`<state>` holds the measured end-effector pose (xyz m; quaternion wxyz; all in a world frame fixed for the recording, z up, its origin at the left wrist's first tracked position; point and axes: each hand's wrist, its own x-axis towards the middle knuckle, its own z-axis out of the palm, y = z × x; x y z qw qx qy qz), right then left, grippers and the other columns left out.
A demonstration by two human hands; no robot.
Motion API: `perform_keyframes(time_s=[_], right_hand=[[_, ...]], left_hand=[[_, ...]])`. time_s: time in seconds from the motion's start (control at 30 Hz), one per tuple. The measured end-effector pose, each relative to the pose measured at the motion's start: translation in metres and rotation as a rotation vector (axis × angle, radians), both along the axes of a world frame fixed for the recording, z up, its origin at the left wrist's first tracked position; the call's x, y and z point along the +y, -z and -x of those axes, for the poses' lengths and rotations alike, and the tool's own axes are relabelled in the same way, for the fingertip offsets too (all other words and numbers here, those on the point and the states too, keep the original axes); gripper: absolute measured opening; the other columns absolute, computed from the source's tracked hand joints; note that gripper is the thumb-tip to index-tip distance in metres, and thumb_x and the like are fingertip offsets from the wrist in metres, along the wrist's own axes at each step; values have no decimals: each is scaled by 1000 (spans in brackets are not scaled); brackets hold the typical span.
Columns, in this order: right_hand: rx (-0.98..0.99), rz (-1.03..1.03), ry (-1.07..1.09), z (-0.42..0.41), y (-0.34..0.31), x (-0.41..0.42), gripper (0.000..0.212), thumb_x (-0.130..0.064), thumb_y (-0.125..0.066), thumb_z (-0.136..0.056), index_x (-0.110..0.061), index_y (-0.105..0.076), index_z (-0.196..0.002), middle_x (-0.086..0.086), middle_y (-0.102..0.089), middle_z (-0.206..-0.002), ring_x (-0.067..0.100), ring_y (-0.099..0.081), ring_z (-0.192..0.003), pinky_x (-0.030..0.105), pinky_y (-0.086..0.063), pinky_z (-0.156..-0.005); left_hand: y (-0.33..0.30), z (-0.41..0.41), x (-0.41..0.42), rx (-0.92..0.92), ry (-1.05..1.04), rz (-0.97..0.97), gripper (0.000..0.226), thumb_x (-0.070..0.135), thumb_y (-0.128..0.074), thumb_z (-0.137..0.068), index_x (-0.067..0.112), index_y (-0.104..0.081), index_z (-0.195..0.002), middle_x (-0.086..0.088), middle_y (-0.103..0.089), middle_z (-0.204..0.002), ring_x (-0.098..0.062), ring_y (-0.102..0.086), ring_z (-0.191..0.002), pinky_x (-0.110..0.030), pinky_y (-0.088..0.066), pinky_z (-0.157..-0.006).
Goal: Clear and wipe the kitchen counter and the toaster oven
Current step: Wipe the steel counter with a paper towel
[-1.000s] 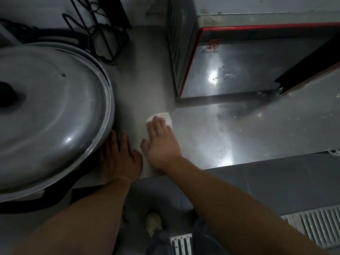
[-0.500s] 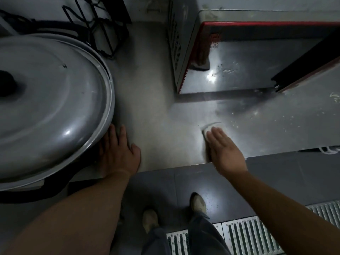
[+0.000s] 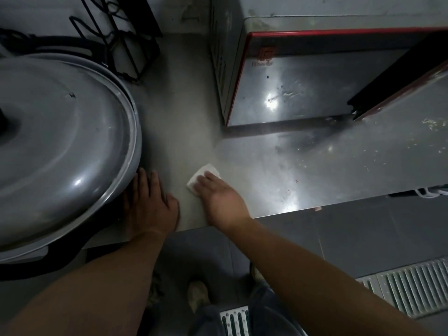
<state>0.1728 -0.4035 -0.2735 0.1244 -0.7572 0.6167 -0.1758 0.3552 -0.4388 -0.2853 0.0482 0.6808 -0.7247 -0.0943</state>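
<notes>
My right hand (image 3: 220,197) lies flat with straight fingers on a small white cloth (image 3: 202,175), pressing it onto the steel counter (image 3: 315,175) near the front edge. My left hand (image 3: 150,202) rests flat on the counter beside the cloth, its fingertips against the rim of a big metal pot lid (image 3: 60,146). The toaster oven (image 3: 303,81), steel with a red trim, stands at the back right. Its dark door handle (image 3: 400,78) shows at the right. Crumbs (image 3: 412,137) lie scattered on the counter at the far right.
A black wire rack (image 3: 121,37) stands at the back between the lid and the oven. Below the counter edge are grey floor tiles (image 3: 363,234), a white floor grate (image 3: 412,284) and my feet. A white cord (image 3: 426,192) hangs at the counter's right edge.
My right hand slid the cloth to the right half a second ago and has now come back left, close to my left hand. The left hand has stayed in place.
</notes>
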Motion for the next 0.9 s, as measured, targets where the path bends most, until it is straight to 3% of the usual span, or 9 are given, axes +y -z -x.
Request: perform_keyframes(time_s=[0.07,0.17,0.37,0.47,0.53,0.6,0.7,0.8,0.9], right_hand=[[98,1,-75,8,1,4,52,-7,-79,-69,-9,-70,-120,13,-66,-128,31,-61,-122,40,-47,-102],[171,34,-51,38,5,3,40,-11,-55,-84,-10,-70,-121,12,-66,-128,29,-62,-120,39,-51,-97],[178,-1,282,155,-13,-3,48,-18,-38,-84,-8,-73,-116,14,-68,-123,33,-64,-116,41,-56,-86],[223,-135,465,205,-28,2,43,-13,-47,-91,-11,-63,-131,12,-58,-139,29,-50,-132,34,-44,-103],[229,-214,544,225,-31,2,44,-12,-58,-90,-14,-60,-134,10,-56,-140,29,-51,-129,32,-41,-102],[191,-149,570,224,-38,-4,37,-21,-59,-94,-15,-63,-130,9,-59,-137,29,-56,-123,31,-45,-99],[110,10,399,191,-39,-14,31,-21,-68,-88,-12,-71,-118,12,-68,-124,30,-66,-113,37,-55,-90],[31,-43,237,148,-29,-12,49,-5,-79,-72,-14,-71,-120,12,-68,-123,32,-67,-111,40,-56,-87],[74,-64,107,137,-18,11,45,-9,-85,-67,-13,-75,-111,11,-71,-117,29,-68,-108,32,-57,-83]], left_hand=[[0,-1,-1,-29,14,-12,75,34,-39,-82,3,-37,-151,-18,-29,-160,-32,-22,-149,-54,-15,-119],[0,0,-1,-66,32,-28,75,34,-37,-83,3,-34,-152,-15,-27,-161,-29,-18,-151,-53,-13,-119],[0,0,0,-125,92,-29,75,35,-24,-85,3,-32,-153,-12,-19,-164,-25,-10,-153,-55,-8,-119],[-9,9,-2,-220,327,57,69,31,-31,-85,7,-42,-149,-16,-27,-161,-33,-17,-151,-57,-8,-118],[-18,17,-4,-283,481,129,65,26,-38,-85,9,-48,-146,-17,-32,-159,-35,-21,-149,-59,-9,-118],[-26,28,-7,-295,446,150,62,23,-38,-83,6,-54,-141,-20,-36,-156,-38,-23,-147,-58,-7,-119],[-36,63,-5,-206,341,118,56,24,-42,-82,1,-62,-129,-25,-44,-149,-42,-30,-144,-56,-6,-119],[-48,120,4,-94,496,53,63,33,-38,-80,14,-58,-137,-17,-42,-153,-35,-33,-145,-58,-22,-118],[-61,166,6,-81,464,-3,60,36,-37,-91,25,-41,-149,-11,-21,-164,-28,-11,-153,-52,-7,-122]])
